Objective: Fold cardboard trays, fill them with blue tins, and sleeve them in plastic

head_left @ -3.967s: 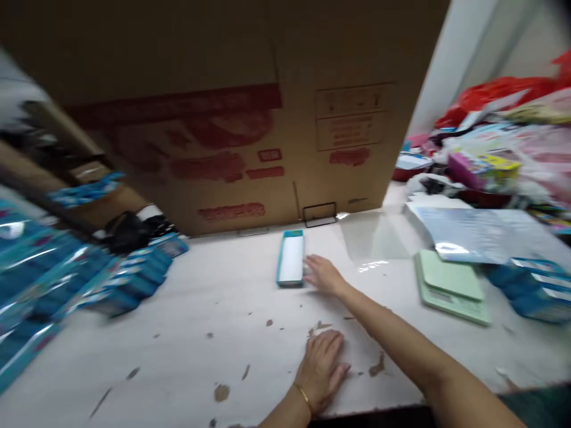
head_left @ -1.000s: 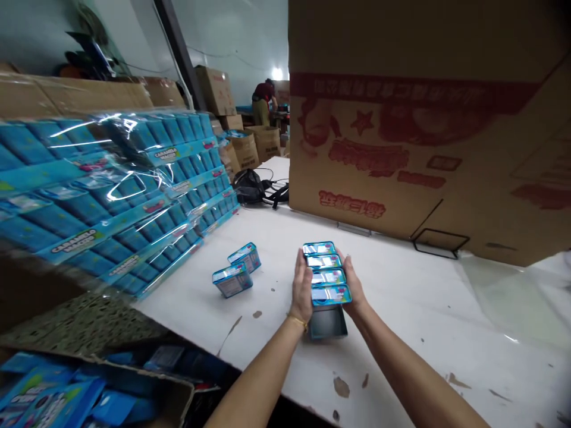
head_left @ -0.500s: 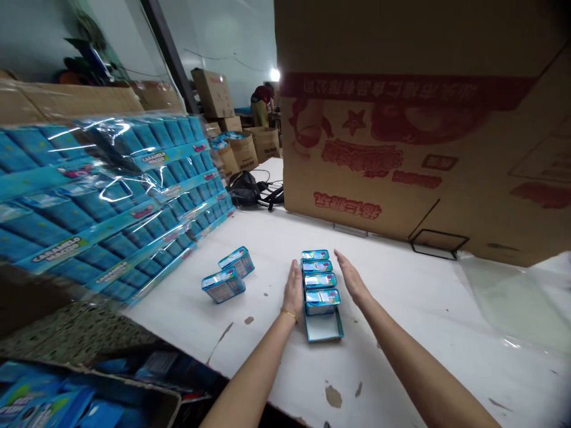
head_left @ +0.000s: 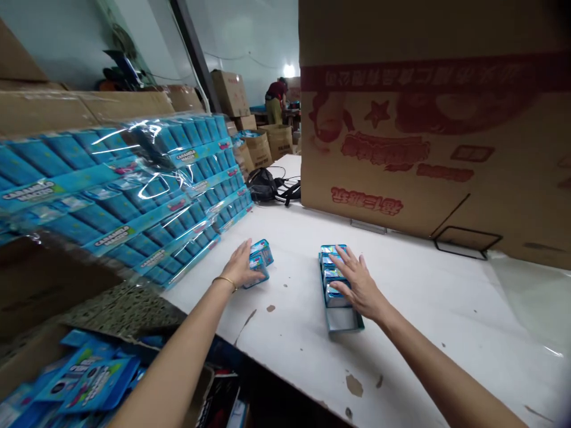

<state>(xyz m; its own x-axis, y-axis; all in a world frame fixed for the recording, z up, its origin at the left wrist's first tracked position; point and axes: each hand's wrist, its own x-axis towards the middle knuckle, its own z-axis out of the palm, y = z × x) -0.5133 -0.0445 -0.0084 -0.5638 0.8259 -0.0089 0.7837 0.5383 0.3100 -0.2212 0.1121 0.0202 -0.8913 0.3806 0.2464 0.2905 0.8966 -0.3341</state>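
To my far left, clear wrap covered the stacked blue packs (head_left: 147, 232), presumably to hold their rows together. My left hand (head_left: 238, 268) curved over two small blue boxes (head_left: 257, 274) standing close together on the white table (head_left: 294, 351); their closeness probably let one hand span both. I could not tell whether my fingers had closed on them. My right hand (head_left: 368, 291) was open, fingers spread over four similar boxes (head_left: 335, 298) lined up in a shallow tray (head_left: 345, 330), perhaps to steady them; the tray's walls likely held the row straight, with a gap at its near end.
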